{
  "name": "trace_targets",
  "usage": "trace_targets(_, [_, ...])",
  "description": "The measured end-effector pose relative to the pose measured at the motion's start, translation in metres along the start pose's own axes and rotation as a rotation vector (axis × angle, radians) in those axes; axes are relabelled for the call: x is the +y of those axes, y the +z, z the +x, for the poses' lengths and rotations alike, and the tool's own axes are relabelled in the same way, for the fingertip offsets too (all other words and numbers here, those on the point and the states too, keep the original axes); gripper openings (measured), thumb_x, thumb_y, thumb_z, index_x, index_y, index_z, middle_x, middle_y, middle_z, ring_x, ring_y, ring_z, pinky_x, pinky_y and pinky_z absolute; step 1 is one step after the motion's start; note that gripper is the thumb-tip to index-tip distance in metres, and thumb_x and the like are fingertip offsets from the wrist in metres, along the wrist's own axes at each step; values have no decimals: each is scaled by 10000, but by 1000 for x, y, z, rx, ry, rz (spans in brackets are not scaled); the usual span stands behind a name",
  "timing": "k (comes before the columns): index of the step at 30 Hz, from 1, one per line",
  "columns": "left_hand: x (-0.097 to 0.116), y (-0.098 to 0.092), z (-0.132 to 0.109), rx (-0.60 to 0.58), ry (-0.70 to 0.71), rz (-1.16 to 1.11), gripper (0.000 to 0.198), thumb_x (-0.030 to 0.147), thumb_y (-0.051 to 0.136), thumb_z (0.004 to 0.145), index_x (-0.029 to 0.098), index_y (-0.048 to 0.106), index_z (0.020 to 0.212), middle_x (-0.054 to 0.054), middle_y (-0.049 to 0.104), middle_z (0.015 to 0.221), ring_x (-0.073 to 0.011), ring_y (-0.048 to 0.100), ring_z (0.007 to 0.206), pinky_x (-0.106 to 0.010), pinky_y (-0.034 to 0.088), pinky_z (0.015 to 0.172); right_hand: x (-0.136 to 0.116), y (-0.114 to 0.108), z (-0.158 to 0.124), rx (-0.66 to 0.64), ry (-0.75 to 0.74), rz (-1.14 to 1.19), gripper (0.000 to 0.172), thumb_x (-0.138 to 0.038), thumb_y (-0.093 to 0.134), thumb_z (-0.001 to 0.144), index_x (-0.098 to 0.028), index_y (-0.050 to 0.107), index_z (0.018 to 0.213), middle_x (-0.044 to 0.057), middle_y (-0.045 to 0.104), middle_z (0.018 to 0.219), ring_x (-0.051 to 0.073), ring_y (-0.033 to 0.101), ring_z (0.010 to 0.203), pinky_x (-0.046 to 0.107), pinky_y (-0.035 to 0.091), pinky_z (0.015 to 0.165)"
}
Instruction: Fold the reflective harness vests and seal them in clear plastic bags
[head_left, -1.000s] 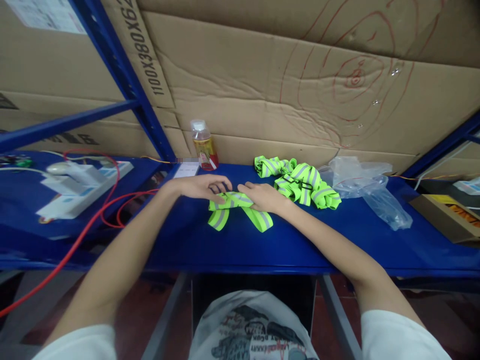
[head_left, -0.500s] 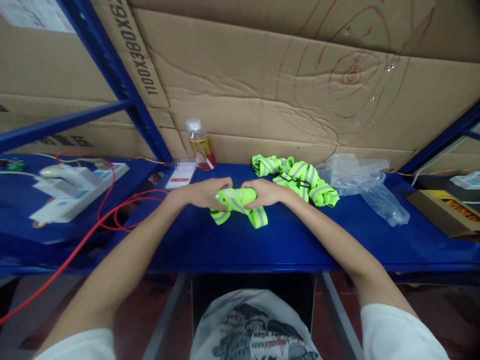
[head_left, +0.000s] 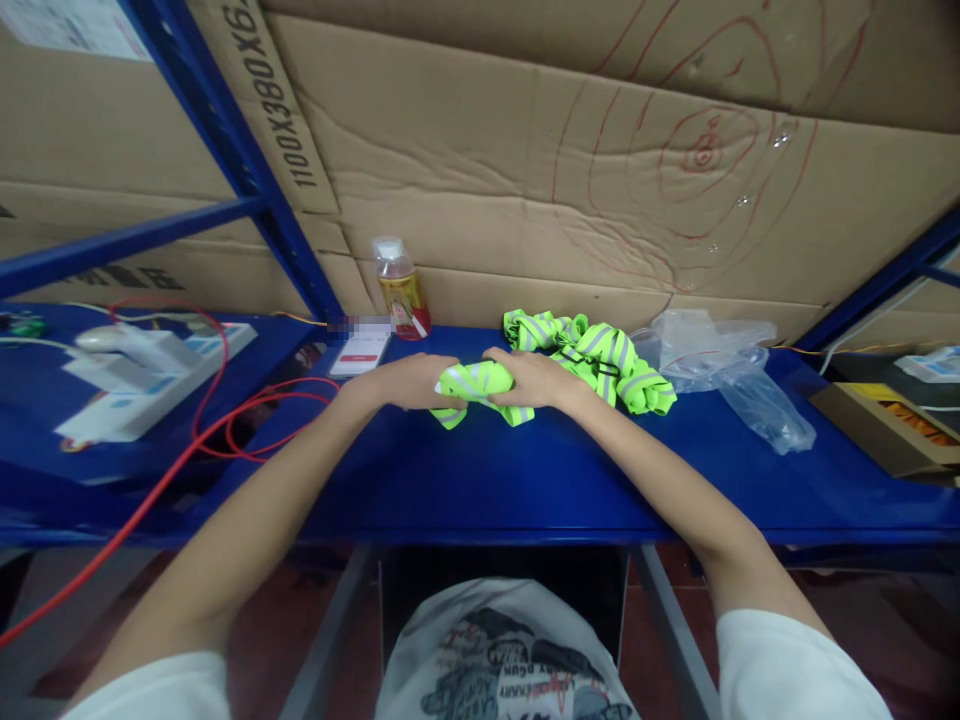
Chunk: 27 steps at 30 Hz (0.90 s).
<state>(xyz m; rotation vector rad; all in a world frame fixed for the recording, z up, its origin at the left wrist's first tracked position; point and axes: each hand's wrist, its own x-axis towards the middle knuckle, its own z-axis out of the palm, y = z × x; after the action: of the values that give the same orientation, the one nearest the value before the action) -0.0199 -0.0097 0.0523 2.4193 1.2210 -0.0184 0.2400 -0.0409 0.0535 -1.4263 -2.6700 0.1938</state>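
Observation:
Between my hands is a rolled bundle of neon-green reflective strap (head_left: 477, 381) with grey stripes, its loose ends hanging below. My left hand (head_left: 416, 382) grips the bundle's left side, fingers curled round behind it. From the right, my right hand (head_left: 531, 380) clasps the other side. Some fingertips are hidden behind the roll. Just beyond my right hand lies a heap of similar green reflective straps (head_left: 611, 360) with black buckles on the blue table (head_left: 480, 490).
A drink bottle (head_left: 403, 290) and a phone (head_left: 361, 350) stand and lie at the back left. Red cable (head_left: 180, 460) crosses the left side near a white power strip (head_left: 150, 390). Clear plastic bags (head_left: 720, 360) and an open cardboard box (head_left: 885, 425) are on the right.
The strap bundle has been lifted or turned slightly away from me, and its hanging ends now show shorter. Both hands stay on it; the heap has not moved.

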Motion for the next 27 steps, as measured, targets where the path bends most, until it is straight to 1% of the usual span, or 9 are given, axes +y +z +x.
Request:
trace_targets(3, [-6,0,0,-85,-78,-206,537,622,783,834,222,633,1161,-43,759,821,-216,692,586,-310,499,547,-4,-5,-4,2,65,74,870,-544,800,923,-199,422,1626,161,770,1224,295,758,965,311,497,744])
trace_targets(8, [-28,5,7,-55,-47,-481,664,607,849,819,192,628,1286,-56,783,844,-178,694,565,-279,540,518,-7,-7,-5,-77,184,397,1023,-402,837,915,-200,237,1719,79,785,990,175,685,550,286,534,561])
trace_targets(11, [-31,9,11,-26,-89,-588,693,578,880,798,183,646,1316,-96,809,962,-207,742,660,-294,576,545,-7,-3,-3,-34,245,424,1105,-247,845,878,-196,166,1748,145,778,1111,167,691,527,304,566,555])
trace_targets(13, [-29,10,12,-22,-122,-647,702,554,889,792,178,653,1336,-120,816,1030,-223,756,705,-307,589,562,-10,0,-1,-27,275,436,1161,-245,860,860,-197,132,1764,220,747,1251,175,705,542,325,579,562])
trace_targets(15, [-25,11,12,-23,-141,-659,717,544,880,802,178,643,1370,-127,817,1052,-226,753,703,-319,591,569,-14,3,-1,-30,299,444,1247,-301,903,831,-190,97,1775,244,734,1293,194,720,583,341,587,589])
trace_targets(18, [-20,10,12,24,-103,-462,650,556,816,850,184,646,1356,-95,811,980,-226,734,673,-328,581,590,-21,4,-3,39,285,395,1348,-354,958,778,-150,76,1777,196,777,1185,233,746,709,348,598,687])
trace_targets(21, [-18,11,10,166,19,-29,430,512,751,894,212,698,1197,-79,798,1037,-267,764,873,-336,582,747,-22,-1,-4,9,264,416,1301,-308,942,782,-153,117,1776,162,802,1115,219,739,710,331,595,694])
trace_targets(24, [-16,15,9,251,50,277,397,461,711,933,223,697,1250,-119,760,1226,-323,738,1116,-351,550,879,-14,-10,-4,-122,254,492,1132,-336,892,839,-171,248,1755,97,812,977,204,718,634,322,579,629])
trace_targets(27, [-12,18,9,222,55,379,456,439,658,992,220,655,1393,-159,702,1346,-339,725,1142,-366,535,887,-4,-18,-3,-26,194,318,784,-495,861,880,-180,608,1553,72,798,915,232,742,749,333,556,713])
